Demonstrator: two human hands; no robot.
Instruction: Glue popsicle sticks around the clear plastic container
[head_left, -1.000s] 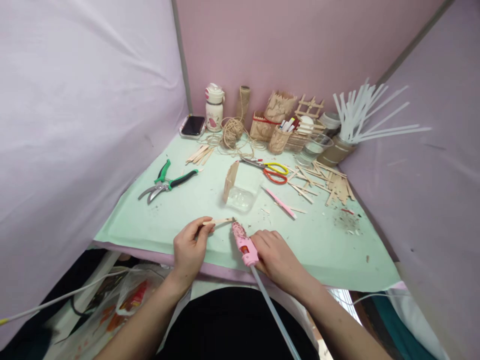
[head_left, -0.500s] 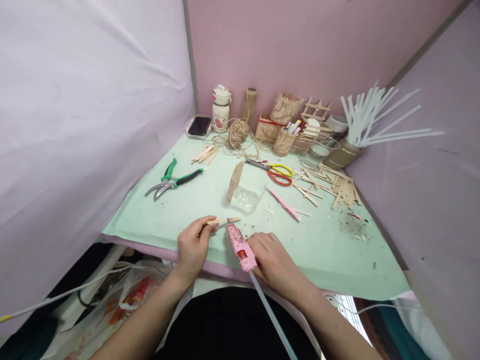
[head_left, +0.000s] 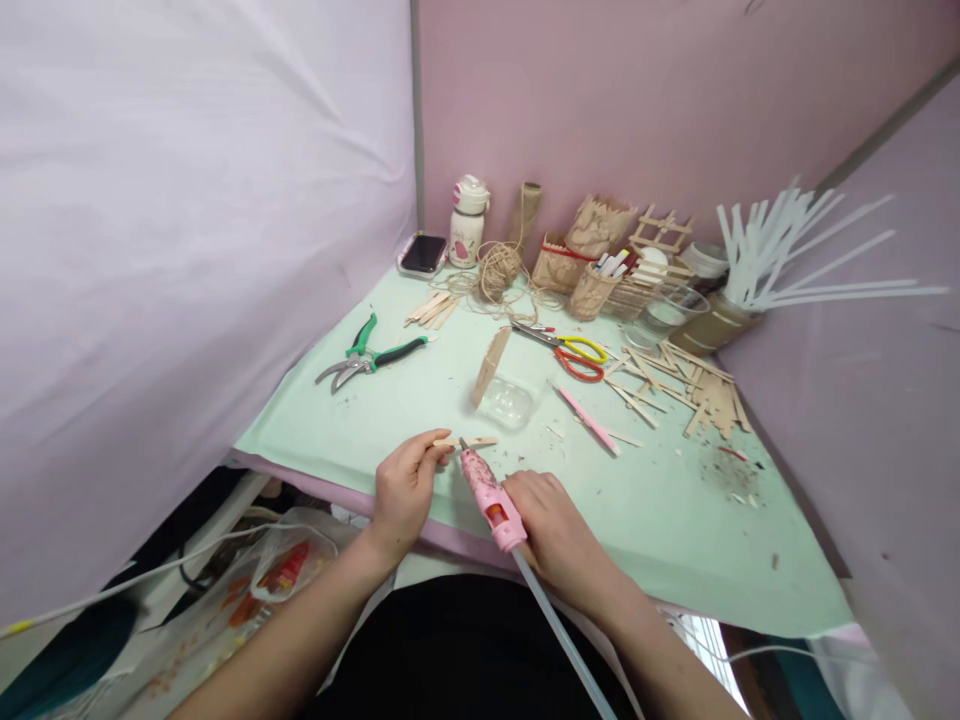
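Note:
Between the closed fingers of my left hand (head_left: 409, 485) is the end of a short wooden craft stick (head_left: 484, 442), held out level above the front of the table. My right hand (head_left: 555, 525) is wrapped round a pink hot glue gun (head_left: 491, 495); its trigger is hidden by the hand. The gun's metal tip meets the stick or hovers just over it. A long translucent glue stick (head_left: 559, 625) sticks out of the gun's back. Just beyond lies a clear plastic container (head_left: 514, 402) with a panel of craft sticks (head_left: 491, 368) standing at its left side.
Green-handled pruning shears (head_left: 367, 358) lie at left, scissors (head_left: 574, 350) and a pink pen-like tool (head_left: 589, 420) to the right. Loose craft sticks (head_left: 712, 395) spread at far right. Twine (head_left: 499, 270), a bottle (head_left: 469, 225), a phone (head_left: 422, 254) and stick-covered holders (head_left: 592, 290) line the back.
The view has shifted, so the table appears further right. The glue gun's tip has slid along the craft stick toward my left fingers. Both hands keep their hold.

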